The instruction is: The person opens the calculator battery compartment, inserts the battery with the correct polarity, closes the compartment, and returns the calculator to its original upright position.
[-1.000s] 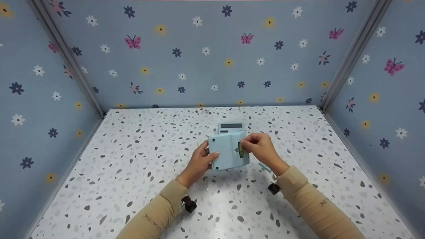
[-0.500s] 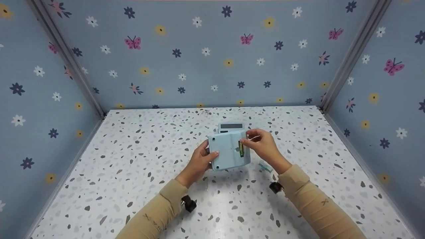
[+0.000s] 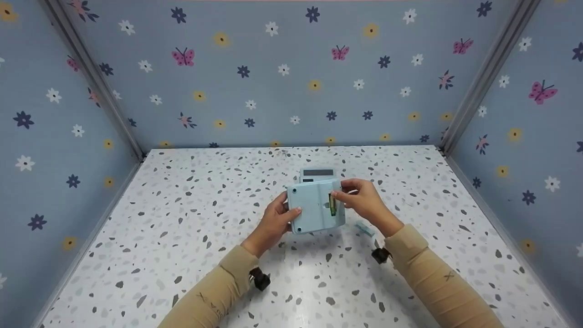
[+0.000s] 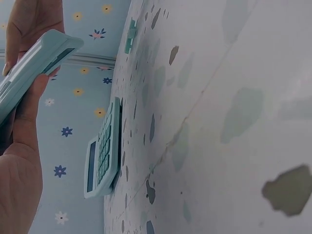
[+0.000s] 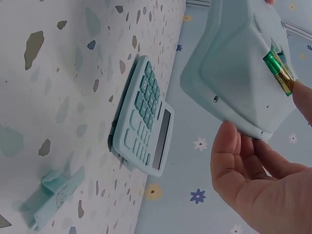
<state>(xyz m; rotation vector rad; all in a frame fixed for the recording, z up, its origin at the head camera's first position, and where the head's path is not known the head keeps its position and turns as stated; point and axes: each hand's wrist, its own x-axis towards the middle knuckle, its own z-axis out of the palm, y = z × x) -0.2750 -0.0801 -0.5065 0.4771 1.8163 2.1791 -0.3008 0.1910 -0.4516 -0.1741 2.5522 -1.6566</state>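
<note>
A light-blue calculator [image 3: 312,212] is held up back side out, its small screws showing. My left hand [image 3: 272,224] grips its left edge, thumb across the back. Near the right edge a narrow battery slot is uncovered. A green and gold battery [image 5: 278,68] sits tilted in that slot, one end raised in the right wrist view. My right hand [image 3: 363,197] presses its thumb on the battery's end, while its fingers curl against the calculator's edge. In the left wrist view the held calculator [image 4: 36,68] is seen from its side.
A second light-blue calculator [image 5: 144,117] lies keys up on the speckled table [image 3: 205,200], partly behind the held one in the head view. A small light-blue battery cover [image 5: 57,195] lies to the right. Flower-printed panels [image 3: 273,73] enclose the back and sides.
My right hand has shifted slightly right, its fingers now at the calculator's edge and its thumb still on the battery. The left hand has barely moved.
</note>
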